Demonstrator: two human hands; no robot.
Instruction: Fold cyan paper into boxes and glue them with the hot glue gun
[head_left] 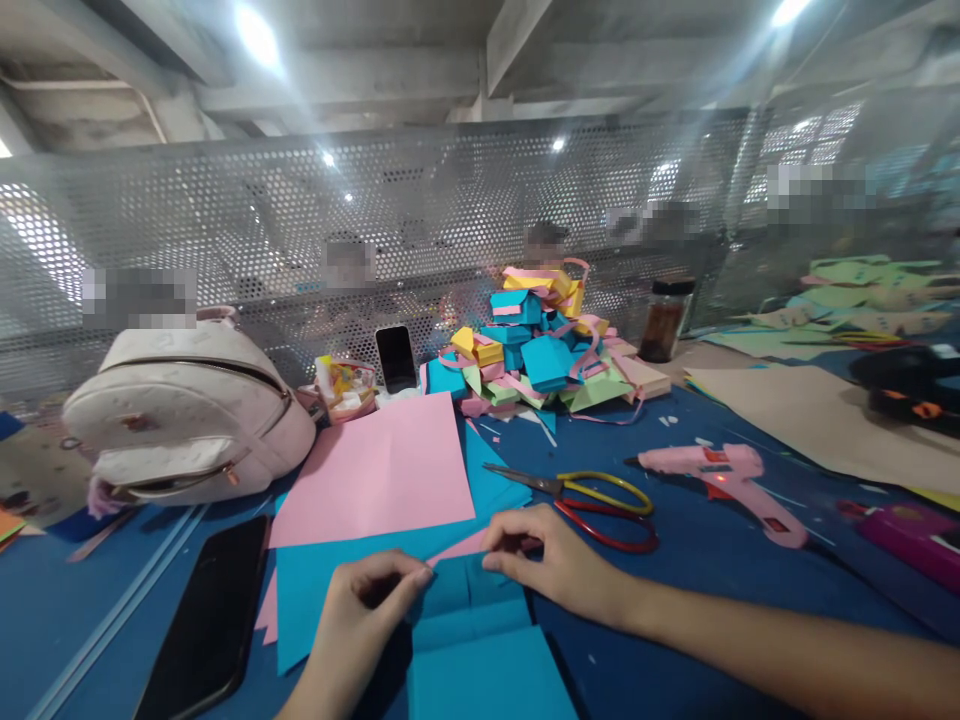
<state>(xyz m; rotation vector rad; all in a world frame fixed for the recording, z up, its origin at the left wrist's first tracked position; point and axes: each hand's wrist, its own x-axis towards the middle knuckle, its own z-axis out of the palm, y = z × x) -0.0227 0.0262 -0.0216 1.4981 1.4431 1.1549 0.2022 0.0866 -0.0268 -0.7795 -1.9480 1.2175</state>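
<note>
A creased blue paper sheet (480,670) lies in front of me, folded across near its far end. My left hand (367,600) pinches the far left corner of this blue paper between thumb and fingers. At the far right corner, my right hand (540,555) has its fingers curled with the thumb on the paper's edge. Beyond the hands lies a pink paper sheet (382,470) on top of a larger blue sheet (322,590). Scissors (570,495) with one yellow and one red handle rest just past my right hand.
A black phone (210,620) and a white backpack (195,410) are at left. At right lie a pink glue gun (720,475) and a magenta tool (907,540). Folded paper boxes (525,350) are piled at the back, beside a dark jar (666,320) and a perforated metal screen (420,200).
</note>
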